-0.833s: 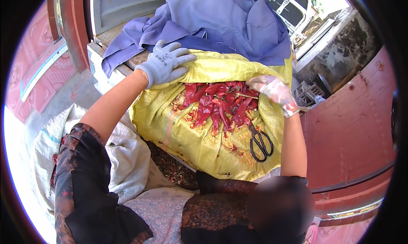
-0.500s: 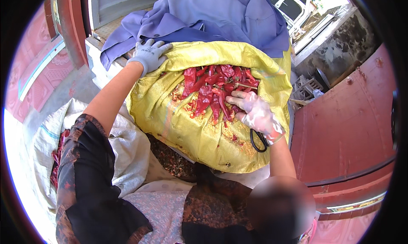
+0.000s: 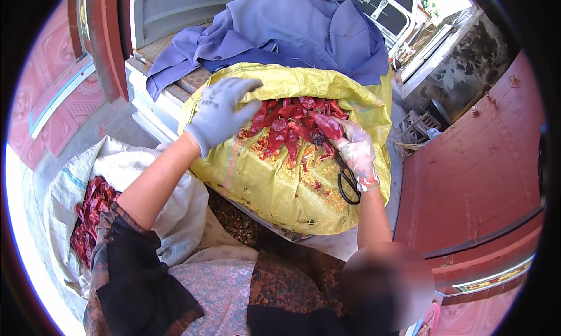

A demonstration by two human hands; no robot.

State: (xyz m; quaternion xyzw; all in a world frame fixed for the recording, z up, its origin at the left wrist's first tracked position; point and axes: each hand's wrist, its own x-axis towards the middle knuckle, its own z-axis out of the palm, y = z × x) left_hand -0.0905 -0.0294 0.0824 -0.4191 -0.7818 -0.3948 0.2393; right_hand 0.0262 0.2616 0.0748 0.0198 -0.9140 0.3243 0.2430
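From resting on the red heap (image 3: 279, 138), the right hand (image 3: 355, 152) is now pinching one dried pepper (image 3: 327, 126) toward the yellow sack's (image 3: 257, 195) right edge, so a single pod is being gripped. The left hand (image 3: 221, 115), fingers spread, is moving inward from the far left corner. Two sacks, yellow and white (image 3: 125, 160), and one pair of scissors (image 3: 349, 187) are showing; heaped pods are overlapping beyond counting.

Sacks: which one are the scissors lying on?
The yellow sack, with the scissors at the right hand; the white sack, lower left, shows none.
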